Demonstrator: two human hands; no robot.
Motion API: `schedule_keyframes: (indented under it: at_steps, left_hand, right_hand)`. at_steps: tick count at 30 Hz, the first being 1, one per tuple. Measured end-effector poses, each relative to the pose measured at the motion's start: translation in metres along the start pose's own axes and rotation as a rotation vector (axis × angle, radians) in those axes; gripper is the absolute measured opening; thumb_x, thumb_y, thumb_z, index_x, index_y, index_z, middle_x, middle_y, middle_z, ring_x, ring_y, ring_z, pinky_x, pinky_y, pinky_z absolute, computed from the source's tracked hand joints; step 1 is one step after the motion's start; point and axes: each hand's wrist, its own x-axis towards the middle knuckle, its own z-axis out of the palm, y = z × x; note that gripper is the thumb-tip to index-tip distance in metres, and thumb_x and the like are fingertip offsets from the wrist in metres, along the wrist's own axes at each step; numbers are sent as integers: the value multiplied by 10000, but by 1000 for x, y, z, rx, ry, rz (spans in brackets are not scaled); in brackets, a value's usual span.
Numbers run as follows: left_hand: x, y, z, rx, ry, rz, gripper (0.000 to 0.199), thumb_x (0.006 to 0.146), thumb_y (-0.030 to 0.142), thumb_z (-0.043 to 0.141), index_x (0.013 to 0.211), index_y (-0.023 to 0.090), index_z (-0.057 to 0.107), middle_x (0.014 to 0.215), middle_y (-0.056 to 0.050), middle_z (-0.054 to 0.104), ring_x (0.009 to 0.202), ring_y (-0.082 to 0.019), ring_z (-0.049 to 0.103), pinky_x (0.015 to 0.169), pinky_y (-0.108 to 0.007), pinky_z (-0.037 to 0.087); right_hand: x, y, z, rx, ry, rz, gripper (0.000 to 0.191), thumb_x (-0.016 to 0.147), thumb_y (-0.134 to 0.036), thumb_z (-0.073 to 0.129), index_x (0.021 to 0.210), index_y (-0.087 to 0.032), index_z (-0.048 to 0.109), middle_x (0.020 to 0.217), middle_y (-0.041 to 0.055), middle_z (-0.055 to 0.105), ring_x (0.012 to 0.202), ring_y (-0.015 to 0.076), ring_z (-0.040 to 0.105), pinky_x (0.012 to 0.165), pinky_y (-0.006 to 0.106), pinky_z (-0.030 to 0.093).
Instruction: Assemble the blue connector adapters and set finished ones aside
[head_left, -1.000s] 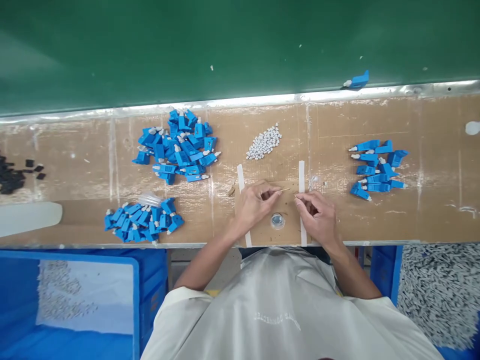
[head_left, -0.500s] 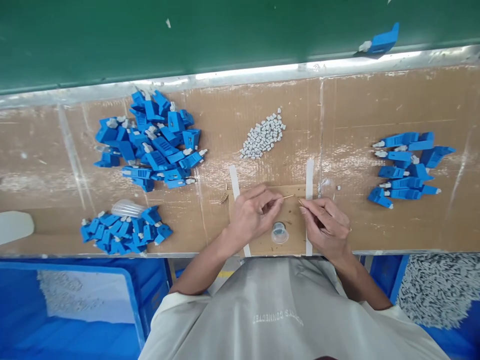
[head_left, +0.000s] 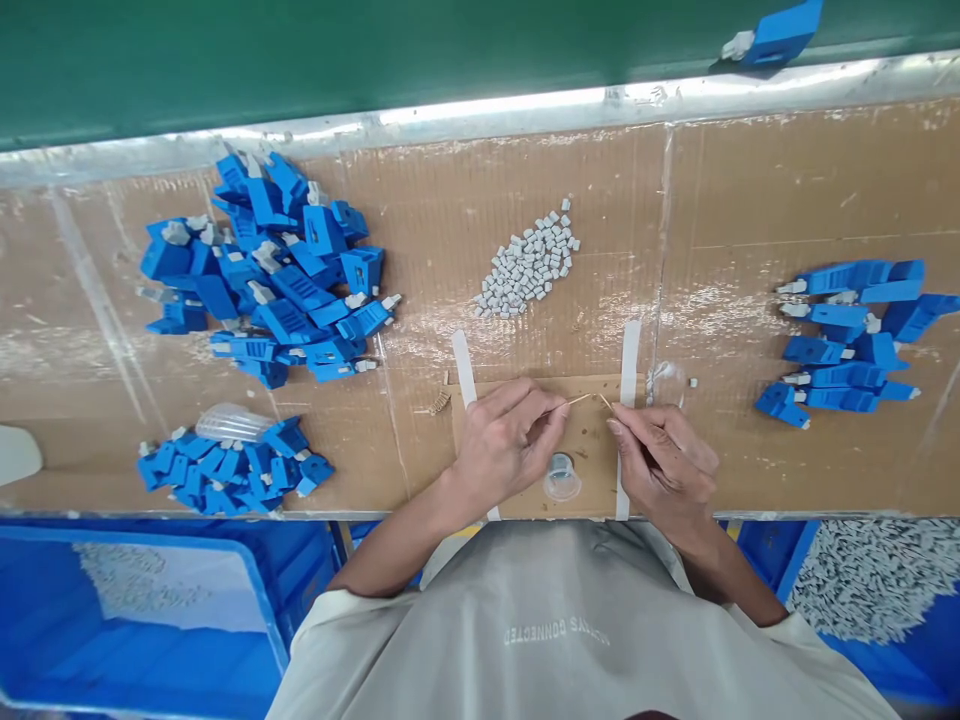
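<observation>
My left hand (head_left: 510, 435) pinches a thin, tan-gold stick (head_left: 580, 399), its tip pointing right. Between the fingertips of my right hand (head_left: 667, 460) is a second thin stick (head_left: 606, 402), slanting up and left. The two tips are close together with a small gap. What the sticks are made of cannot be told. Below them, a small clear plastic cup (head_left: 562, 478) stands on a cardboard pad (head_left: 592, 440) held by white tape strips (head_left: 628, 362). Beyond my hands lies a pile of small light-grey pieces (head_left: 529, 268).
Blue plastic parts with grey tips lie in a large heap (head_left: 285, 270), a smaller heap (head_left: 236, 465) and a group at right (head_left: 851, 335). A clear lid (head_left: 664, 385) lies right of the tape. Blue bins (head_left: 142, 530) stand below the table edge, one holding grey pieces (head_left: 874, 575).
The right stick shows more of its length and tilts more steeply. The whole view has shifted slightly closer; both hands keep their grips.
</observation>
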Motion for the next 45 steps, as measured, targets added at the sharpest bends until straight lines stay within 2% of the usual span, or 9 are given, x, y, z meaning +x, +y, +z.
schedule_keyframes:
  at_steps: [7,14,24,31,38,45]
  left_hand:
    - [1,2,-2,0,-31,-14,170,978,200,600,814,195,643,656,24,585,564,-96,519,557,-247,416]
    - [1,4,-2,-7,-14,-12,144,959,165,617,819,188,641,656,24,579,563,-94,518,553,-243,412]
    - [0,4,-2,-24,-20,-26,137,963,169,612,834,194,650,672,19,601,558,-89,513,541,-244,408]
    - [-1,3,-1,-26,-16,-42,159,965,178,608,812,202,648,660,19,615,580,-98,556,579,-247,447]
    - [-1,3,-2,-35,-11,-33,153,959,170,617,813,197,650,663,15,622,597,-102,570,586,-247,457]
    - [-2,2,-2,-44,-5,-49,150,963,185,606,829,203,671,671,8,638,601,-111,588,600,-257,485]
  right_hand:
    - [-2,-1,1,-82,-56,-45,496,912,-92,683,1366,-289,647,763,-10,640,610,123,592,585,240,503]
    - [2,-3,3,-139,-62,-100,422,905,-74,672,1282,-263,655,715,-21,575,569,116,515,546,234,451]
    - [2,-3,4,-138,-47,-83,478,881,-66,673,1310,-275,646,751,-11,621,596,125,563,566,247,467]
    - [2,-3,8,-230,-43,-161,519,862,-74,668,1341,-268,615,720,-12,620,571,130,557,556,252,446]
    - [3,-9,12,-251,3,-142,535,827,-28,644,1312,-251,618,680,-29,567,549,120,506,536,242,418]
    - [0,-11,13,-211,-17,-95,598,814,-34,638,1363,-268,605,721,-23,579,576,122,524,535,251,421]
